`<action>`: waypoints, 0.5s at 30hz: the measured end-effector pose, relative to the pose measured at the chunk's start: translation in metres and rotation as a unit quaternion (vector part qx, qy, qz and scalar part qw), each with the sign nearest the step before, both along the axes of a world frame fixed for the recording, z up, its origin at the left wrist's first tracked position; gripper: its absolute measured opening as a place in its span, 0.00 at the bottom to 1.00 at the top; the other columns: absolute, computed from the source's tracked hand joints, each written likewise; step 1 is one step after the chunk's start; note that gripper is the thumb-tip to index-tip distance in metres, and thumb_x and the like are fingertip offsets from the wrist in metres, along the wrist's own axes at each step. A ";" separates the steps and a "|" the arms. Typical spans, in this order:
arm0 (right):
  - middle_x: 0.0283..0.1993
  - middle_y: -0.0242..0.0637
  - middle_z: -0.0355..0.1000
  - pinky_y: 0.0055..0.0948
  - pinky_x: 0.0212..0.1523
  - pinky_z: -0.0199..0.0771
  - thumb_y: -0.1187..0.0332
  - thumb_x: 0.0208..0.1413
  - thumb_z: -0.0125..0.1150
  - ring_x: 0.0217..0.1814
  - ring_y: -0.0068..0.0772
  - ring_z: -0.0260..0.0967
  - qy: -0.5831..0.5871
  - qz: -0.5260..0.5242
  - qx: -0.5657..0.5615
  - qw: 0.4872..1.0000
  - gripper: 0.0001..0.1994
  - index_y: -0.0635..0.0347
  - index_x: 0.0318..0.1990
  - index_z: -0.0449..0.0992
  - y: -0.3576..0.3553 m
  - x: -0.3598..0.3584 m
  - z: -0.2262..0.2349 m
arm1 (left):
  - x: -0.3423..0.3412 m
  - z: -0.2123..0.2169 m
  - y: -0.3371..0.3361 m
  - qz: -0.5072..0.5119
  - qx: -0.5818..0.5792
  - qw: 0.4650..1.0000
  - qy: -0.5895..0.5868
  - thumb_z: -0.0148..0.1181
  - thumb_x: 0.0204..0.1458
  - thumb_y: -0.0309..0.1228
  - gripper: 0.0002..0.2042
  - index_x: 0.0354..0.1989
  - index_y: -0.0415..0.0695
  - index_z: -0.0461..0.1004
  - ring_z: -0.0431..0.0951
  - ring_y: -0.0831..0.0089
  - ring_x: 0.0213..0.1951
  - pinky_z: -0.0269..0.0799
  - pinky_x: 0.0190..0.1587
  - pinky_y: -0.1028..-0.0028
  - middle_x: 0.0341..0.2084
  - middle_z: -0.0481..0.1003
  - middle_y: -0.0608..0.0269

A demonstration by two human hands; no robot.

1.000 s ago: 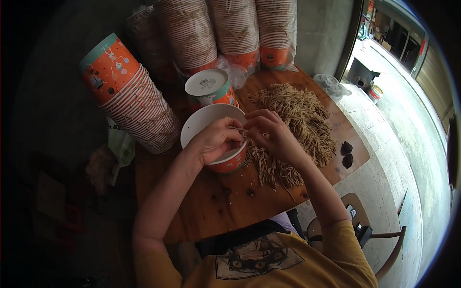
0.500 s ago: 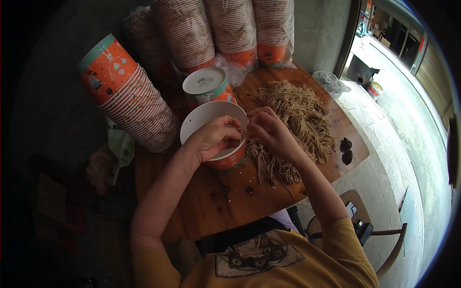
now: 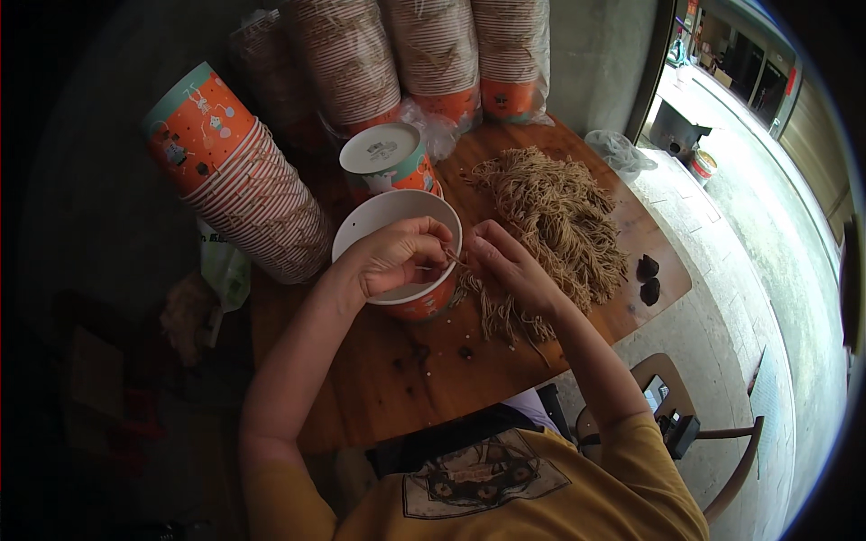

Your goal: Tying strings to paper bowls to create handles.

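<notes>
A white-lined orange paper bowl (image 3: 383,216) stands on the wooden table (image 3: 388,379) in front of me. My left hand (image 3: 392,257) hangs over the bowl's near rim, its fingers pinched on a few thin brown noodle strands. My right hand (image 3: 505,261) sits just right of the bowl, fingertips meeting the left hand's and pinching the same strands. A big heap of brown noodles (image 3: 559,212) lies on the table under and beyond my right hand.
Stacks of orange paper bowls lie on their sides: one at the left (image 3: 244,180), several along the back (image 3: 433,54). A lidded bowl (image 3: 388,158) stands behind the open one. Two dark lumps (image 3: 648,279) rest near the table's right edge. A chair (image 3: 686,424) stands lower right.
Both hands stay at the bowl's rim, shifting only slightly as the fingers work the strands. The bowl and the noodle heap have not moved.
</notes>
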State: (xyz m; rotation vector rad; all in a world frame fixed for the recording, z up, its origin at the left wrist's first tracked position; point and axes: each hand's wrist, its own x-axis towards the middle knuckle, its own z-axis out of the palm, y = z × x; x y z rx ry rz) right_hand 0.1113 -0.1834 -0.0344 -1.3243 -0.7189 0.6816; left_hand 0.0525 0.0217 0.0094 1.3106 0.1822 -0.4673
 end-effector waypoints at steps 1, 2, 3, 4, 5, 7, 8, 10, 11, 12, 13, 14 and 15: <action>0.34 0.28 0.65 0.21 0.38 0.68 0.60 0.65 0.47 0.34 0.17 0.65 -0.028 0.005 -0.002 1.000 0.12 0.60 0.42 0.63 -0.001 0.000 0.004 | 0.000 0.000 0.002 0.001 0.000 1.000 0.001 0.53 0.49 0.20 0.10 0.40 0.45 0.66 0.72 0.78 0.36 0.69 0.42 0.76 0.34 0.71 0.67; 0.33 0.26 0.65 0.20 0.36 0.67 0.61 0.64 0.48 0.33 0.15 0.63 -0.056 0.009 -0.003 0.998 0.10 0.60 0.41 0.65 -0.002 0.001 0.007 | 0.001 0.002 0.003 -0.013 0.001 1.000 0.012 0.53 0.48 0.20 0.11 0.40 0.45 0.66 0.72 0.79 0.36 0.68 0.42 0.77 0.34 0.71 0.67; 0.33 0.26 0.65 0.20 0.36 0.67 0.61 0.64 0.48 0.33 0.15 0.63 -0.056 0.009 -0.003 0.998 0.10 0.60 0.41 0.65 -0.001 0.002 0.007 | 0.001 0.002 0.004 -0.027 0.003 0.999 0.023 0.53 0.48 0.20 0.12 0.41 0.45 0.66 0.71 0.80 0.36 0.68 0.42 0.77 0.34 0.71 0.67; 0.33 0.25 0.65 0.19 0.36 0.66 0.62 0.63 0.51 0.32 0.14 0.62 -0.081 0.000 0.007 0.997 0.10 0.60 0.40 0.66 0.000 0.003 0.007 | 0.001 0.003 0.003 -0.027 0.003 0.999 0.023 0.53 0.48 0.20 0.12 0.41 0.45 0.66 0.71 0.80 0.36 0.68 0.42 0.77 0.34 0.71 0.67; 0.32 0.24 0.65 0.18 0.35 0.65 0.63 0.62 0.53 0.32 0.13 0.61 -0.106 -0.011 0.018 0.994 0.10 0.60 0.39 0.68 0.001 0.005 0.006 | 0.001 0.004 0.003 -0.029 0.006 0.999 0.020 0.53 0.48 0.20 0.12 0.42 0.43 0.66 0.72 0.79 0.35 0.69 0.41 0.77 0.33 0.71 0.66; 0.31 0.25 0.65 0.18 0.35 0.65 0.64 0.60 0.56 0.32 0.13 0.61 -0.121 -0.017 0.015 0.992 0.09 0.60 0.38 0.69 0.002 0.010 -0.001 | 0.002 0.006 0.002 -0.031 0.008 0.999 0.018 0.54 0.47 0.20 0.13 0.43 0.42 0.66 0.72 0.78 0.34 0.70 0.40 0.77 0.32 0.71 0.65; 0.29 0.27 0.65 0.18 0.34 0.65 0.64 0.58 0.58 0.32 0.13 0.61 -0.135 -0.020 0.013 0.991 0.09 0.61 0.37 0.70 0.005 0.009 0.002 | 0.000 0.007 0.002 -0.033 0.016 0.999 0.016 0.54 0.47 0.20 0.14 0.44 0.41 0.65 0.72 0.79 0.34 0.70 0.40 0.77 0.32 0.70 0.65; 0.29 0.31 0.66 0.20 0.34 0.66 0.65 0.56 0.60 0.32 0.16 0.64 -0.184 -0.034 -0.060 0.980 0.09 0.62 0.36 0.71 0.002 0.004 0.015 | -0.001 0.006 0.004 -0.033 0.023 0.999 0.015 0.54 0.47 0.19 0.15 0.45 0.41 0.65 0.72 0.79 0.34 0.70 0.41 0.76 0.33 0.70 0.64; 0.28 0.34 0.67 0.22 0.34 0.68 0.66 0.54 0.61 0.32 0.19 0.67 -0.233 -0.049 -0.134 0.962 0.09 0.63 0.35 0.72 0.001 0.001 0.022 | -0.001 0.005 0.006 -0.036 0.021 0.999 0.011 0.55 0.47 0.19 0.16 0.45 0.40 0.64 0.71 0.79 0.34 0.70 0.41 0.76 0.33 0.70 0.64; 0.28 0.34 0.67 0.22 0.34 0.68 0.66 0.54 0.61 0.32 0.19 0.67 -0.233 -0.048 -0.134 0.962 0.09 0.63 0.35 0.72 0.003 0.000 0.023 | -0.001 0.005 0.007 -0.039 0.019 0.999 0.008 0.55 0.47 0.19 0.16 0.46 0.40 0.64 0.71 0.79 0.34 0.71 0.41 0.76 0.33 0.69 0.64; 0.29 0.38 0.68 0.25 0.34 0.69 0.68 0.53 0.61 0.33 0.24 0.69 -0.279 -0.058 -0.102 0.953 0.09 0.64 0.35 0.73 0.004 -0.001 0.023 | -0.002 0.005 0.006 -0.038 0.019 0.999 0.009 0.55 0.47 0.19 0.16 0.46 0.40 0.64 0.71 0.79 0.34 0.71 0.41 0.76 0.33 0.69 0.64; 0.30 0.41 0.69 0.27 0.34 0.70 0.69 0.51 0.61 0.33 0.30 0.71 -0.325 -0.069 -0.070 0.940 0.08 0.64 0.36 0.73 0.005 -0.001 0.024 | -0.003 0.007 0.004 -0.034 0.020 0.999 0.003 0.56 0.47 0.19 0.17 0.46 0.40 0.64 0.72 0.78 0.35 0.71 0.41 0.76 0.34 0.69 0.64; 0.30 0.41 0.69 0.27 0.34 0.70 0.69 0.51 0.61 0.33 0.30 0.71 -0.326 -0.070 -0.071 0.940 0.08 0.64 0.36 0.73 0.006 -0.001 0.023 | -0.003 0.007 0.003 -0.031 0.020 0.999 -0.003 0.56 0.47 0.20 0.17 0.46 0.40 0.64 0.72 0.78 0.35 0.71 0.42 0.77 0.34 0.69 0.64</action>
